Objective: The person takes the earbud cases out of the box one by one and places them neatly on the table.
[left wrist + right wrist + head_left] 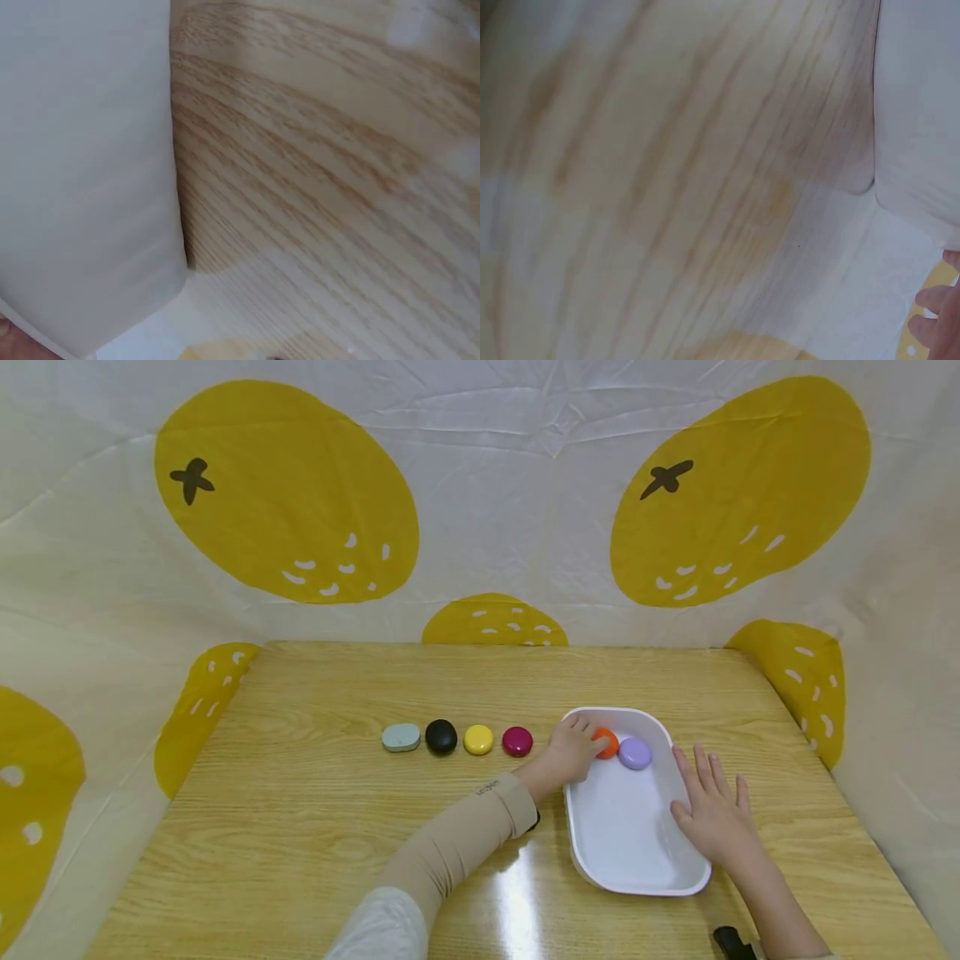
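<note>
A white tray (pixel 637 852) stands right of the table's middle. Inside its far end are an orange round piece (pixel 607 744) and a lavender round piece (pixel 635 753). My left hand (pixel 572 750) reaches over the left rim, its fingers bent and its thumb against the orange piece; part of that piece is hidden. My right hand (pixel 712 814) lies beside the right rim with spread, straight fingers, its fingertips near or on the rim. Fingers of it also show in the right wrist view (pixel 937 319).
Left of the tray, a row on the wooden table (pixel 300 843) holds a grey-green oval piece (pixel 401 737), a black one (pixel 441 737), a yellow one (pixel 478 740) and a dark red one (pixel 517 742). A patterned cloth (pixel 510 527) hangs behind the table.
</note>
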Demonstrator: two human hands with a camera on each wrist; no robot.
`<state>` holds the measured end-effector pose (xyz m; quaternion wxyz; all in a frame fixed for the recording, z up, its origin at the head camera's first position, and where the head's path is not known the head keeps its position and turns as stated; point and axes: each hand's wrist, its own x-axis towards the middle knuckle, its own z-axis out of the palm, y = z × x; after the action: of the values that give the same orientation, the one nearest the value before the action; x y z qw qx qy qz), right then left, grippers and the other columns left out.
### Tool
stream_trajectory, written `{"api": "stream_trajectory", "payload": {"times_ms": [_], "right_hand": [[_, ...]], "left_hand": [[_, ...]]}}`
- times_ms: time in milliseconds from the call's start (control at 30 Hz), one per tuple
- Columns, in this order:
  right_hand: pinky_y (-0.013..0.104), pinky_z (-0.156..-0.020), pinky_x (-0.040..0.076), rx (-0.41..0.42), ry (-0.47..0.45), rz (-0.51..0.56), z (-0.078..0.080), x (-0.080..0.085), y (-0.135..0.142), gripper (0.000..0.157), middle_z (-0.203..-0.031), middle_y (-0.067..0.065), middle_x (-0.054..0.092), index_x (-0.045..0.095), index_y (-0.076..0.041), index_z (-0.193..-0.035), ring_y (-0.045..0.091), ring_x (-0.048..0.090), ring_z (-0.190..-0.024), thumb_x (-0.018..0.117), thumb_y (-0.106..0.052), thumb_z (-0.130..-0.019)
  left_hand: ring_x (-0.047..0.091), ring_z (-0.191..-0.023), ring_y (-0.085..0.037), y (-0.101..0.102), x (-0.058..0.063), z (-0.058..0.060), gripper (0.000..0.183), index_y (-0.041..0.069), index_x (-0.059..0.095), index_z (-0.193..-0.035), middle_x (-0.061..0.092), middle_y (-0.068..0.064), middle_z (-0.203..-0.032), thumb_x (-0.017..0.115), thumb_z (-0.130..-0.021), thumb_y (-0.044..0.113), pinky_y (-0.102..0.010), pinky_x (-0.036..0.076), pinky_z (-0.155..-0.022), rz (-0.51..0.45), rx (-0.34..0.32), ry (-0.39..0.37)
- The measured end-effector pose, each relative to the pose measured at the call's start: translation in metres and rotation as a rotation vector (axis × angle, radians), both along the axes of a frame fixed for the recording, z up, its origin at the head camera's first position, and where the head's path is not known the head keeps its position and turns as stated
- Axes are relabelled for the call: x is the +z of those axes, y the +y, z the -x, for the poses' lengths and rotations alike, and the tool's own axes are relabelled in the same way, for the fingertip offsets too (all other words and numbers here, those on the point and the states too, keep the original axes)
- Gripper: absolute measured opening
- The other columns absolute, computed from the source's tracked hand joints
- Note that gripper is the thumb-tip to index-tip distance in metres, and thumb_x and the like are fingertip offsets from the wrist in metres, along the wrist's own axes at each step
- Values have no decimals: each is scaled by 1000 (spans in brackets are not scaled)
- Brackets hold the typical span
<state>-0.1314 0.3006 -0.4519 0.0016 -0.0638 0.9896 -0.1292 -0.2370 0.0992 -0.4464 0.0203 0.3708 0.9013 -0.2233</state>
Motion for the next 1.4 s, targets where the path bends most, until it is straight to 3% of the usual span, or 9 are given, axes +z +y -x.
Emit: {"api": "stream_trajectory", "payload": {"times_ms": [300, 567, 800, 933, 1133, 1267, 1400], "right_hand": [[66, -97, -7, 1, -6, 2, 0, 1, 0, 74, -150, 21, -7, 1, -16, -148, 44, -3, -135, 46, -19, -89], [66, -97, -7, -8, -21, -2, -1, 2, -1, 74, -150, 20, -7, -1, -17, -148, 42, -6, -135, 45, -20, -90], [66, -97, -8, -7, -21, 2, -1, 0, 1, 75, -150, 21, -7, -1, -18, -148, 43, -6, -135, 46, -20, -90], [66, -97, -9, -6, -18, 4, 0, -1, 1, 75, -150, 22, -6, -1, -18, -148, 44, -4, -135, 46, -20, -89], [65, -97, -10, -7, -17, 6, 0, -2, 1, 75, -150, 23, -4, -1, -18, -148, 43, -4, -135, 46, -20, -89], [65, -97, -11, -8, -17, 9, 0, -2, 0, 75, -149, 23, -2, -1, -18, -148, 43, -5, -135, 46, -19, -89], [64, -97, -14, -9, -21, 12, 0, -1, -1, 75, -149, 24, -2, -1, -18, -148, 42, -6, -135, 46, -19, -89]], "left_hand": [[31, -126, -18, -3, -4, 3, 46, 38, 46, -128, 40, 2, -131, 56, -84, 43, -32, 19, -106, -164, -18, -53], [33, -123, -20, -9, -8, 5, 44, 35, 47, -122, 41, 1, -126, 56, -82, 50, -34, 24, -104, -356, -76, -74], [40, -108, -15, -19, 0, -2, 43, 33, 48, -121, 42, 5, -121, 52, -82, 52, -31, 33, -91, -437, -102, 35], [42, -102, -16, -26, 11, -9, 45, 31, 45, -122, 43, 4, -117, 48, -83, 54, -32, 36, -87, -455, -64, 84], [43, -97, -17, -40, 27, -20, 43, 30, 44, -120, 44, 0, -110, 45, -85, 56, -33, 40, -81, -480, 52, 132], [45, -90, -17, -53, 27, -28, 39, 27, 46, -114, 45, -1, -104, 44, -84, 52, -30, 40, -72, -491, 116, 198], [46, -87, -18, -65, 21, -35, 36, 23, 47, -111, 44, -2, -100, 43, -85, 49, -30, 37, -67, -510, 179, 210]]}}
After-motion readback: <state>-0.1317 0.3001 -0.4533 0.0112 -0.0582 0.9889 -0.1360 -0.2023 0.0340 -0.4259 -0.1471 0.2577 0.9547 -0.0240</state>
